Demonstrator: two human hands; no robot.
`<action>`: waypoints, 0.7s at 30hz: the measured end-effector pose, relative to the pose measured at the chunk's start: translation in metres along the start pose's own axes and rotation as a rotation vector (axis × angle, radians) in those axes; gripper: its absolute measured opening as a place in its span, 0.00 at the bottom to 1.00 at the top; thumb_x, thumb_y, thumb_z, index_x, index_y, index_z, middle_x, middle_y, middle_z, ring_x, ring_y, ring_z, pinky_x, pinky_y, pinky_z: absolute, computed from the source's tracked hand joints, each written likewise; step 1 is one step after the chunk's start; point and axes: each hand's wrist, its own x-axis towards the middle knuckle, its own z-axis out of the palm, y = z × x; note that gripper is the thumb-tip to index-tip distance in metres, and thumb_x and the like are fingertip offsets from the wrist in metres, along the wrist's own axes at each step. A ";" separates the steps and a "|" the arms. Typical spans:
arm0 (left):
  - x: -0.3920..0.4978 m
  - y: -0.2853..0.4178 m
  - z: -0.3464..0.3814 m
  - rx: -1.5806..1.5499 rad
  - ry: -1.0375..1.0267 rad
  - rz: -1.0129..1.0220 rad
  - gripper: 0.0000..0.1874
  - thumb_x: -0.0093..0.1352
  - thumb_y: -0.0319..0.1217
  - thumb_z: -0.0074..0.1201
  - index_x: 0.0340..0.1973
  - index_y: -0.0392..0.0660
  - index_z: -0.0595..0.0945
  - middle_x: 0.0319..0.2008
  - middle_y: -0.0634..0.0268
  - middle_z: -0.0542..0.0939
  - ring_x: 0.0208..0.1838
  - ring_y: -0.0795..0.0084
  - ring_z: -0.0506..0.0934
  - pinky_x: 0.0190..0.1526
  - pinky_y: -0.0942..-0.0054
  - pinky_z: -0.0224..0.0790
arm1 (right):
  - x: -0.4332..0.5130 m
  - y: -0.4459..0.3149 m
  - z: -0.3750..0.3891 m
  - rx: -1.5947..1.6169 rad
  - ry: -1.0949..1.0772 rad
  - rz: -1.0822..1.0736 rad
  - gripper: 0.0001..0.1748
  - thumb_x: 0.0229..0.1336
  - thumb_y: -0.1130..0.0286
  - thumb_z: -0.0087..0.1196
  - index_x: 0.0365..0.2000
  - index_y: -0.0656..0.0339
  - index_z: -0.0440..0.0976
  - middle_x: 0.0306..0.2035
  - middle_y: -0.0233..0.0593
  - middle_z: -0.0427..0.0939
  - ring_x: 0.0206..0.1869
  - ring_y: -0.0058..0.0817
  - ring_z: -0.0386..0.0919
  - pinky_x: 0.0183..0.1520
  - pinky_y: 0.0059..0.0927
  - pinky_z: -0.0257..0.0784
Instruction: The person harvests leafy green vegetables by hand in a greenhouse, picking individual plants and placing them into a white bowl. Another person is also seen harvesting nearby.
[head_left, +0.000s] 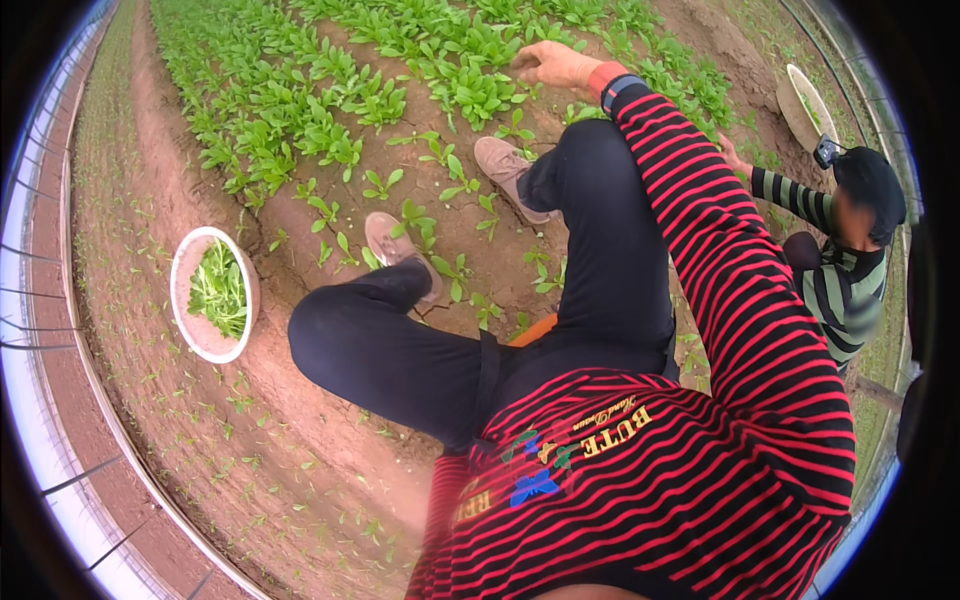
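Note:
My right hand (553, 66) reaches out over the rows of leafy green plants (469, 82), its fingers bent and somewhat apart beside the leaves; nothing shows in it. My left hand is out of view; only part of that striped sleeve shows at my side. Smaller seedlings (454, 178) grow spaced out in the brown soil around my two shoes. A white-rimmed basin (250, 300) holding picked green leaves rests on the soil to the left of my bent knee. Part of an orange object (534, 330) shows beneath me, between my thighs.
At the right, another person in a striped top (847, 292) reaches a hand (731, 156) toward the plants. A second pale basin (793, 112) with some leaves stands beyond. A curved pale border (94, 375) runs along the left, and a dark hose (825, 60) lies at the upper right.

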 end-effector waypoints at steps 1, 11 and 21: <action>0.001 0.003 -0.003 -0.002 -0.004 -0.003 0.24 0.69 0.48 0.56 0.53 0.45 0.82 0.49 0.50 0.84 0.52 0.51 0.82 0.51 0.58 0.74 | -0.012 0.016 0.004 0.236 -0.002 0.031 0.22 0.60 0.66 0.59 0.53 0.65 0.77 0.46 0.43 0.85 0.48 0.37 0.83 0.53 0.37 0.78; 0.021 0.077 -0.038 -0.024 -0.045 -0.138 0.22 0.70 0.46 0.56 0.53 0.45 0.82 0.49 0.50 0.84 0.53 0.53 0.82 0.51 0.58 0.74 | -0.183 0.165 0.106 0.029 -0.288 0.511 0.20 0.63 0.64 0.55 0.51 0.65 0.78 0.42 0.45 0.85 0.45 0.37 0.84 0.50 0.37 0.78; 0.088 0.195 -0.056 0.021 -0.071 -0.336 0.20 0.71 0.45 0.56 0.52 0.45 0.83 0.49 0.51 0.84 0.53 0.54 0.81 0.50 0.59 0.74 | -0.219 0.135 0.102 0.048 -0.565 0.940 0.20 0.63 0.63 0.55 0.50 0.65 0.78 0.41 0.45 0.85 0.44 0.38 0.84 0.50 0.38 0.78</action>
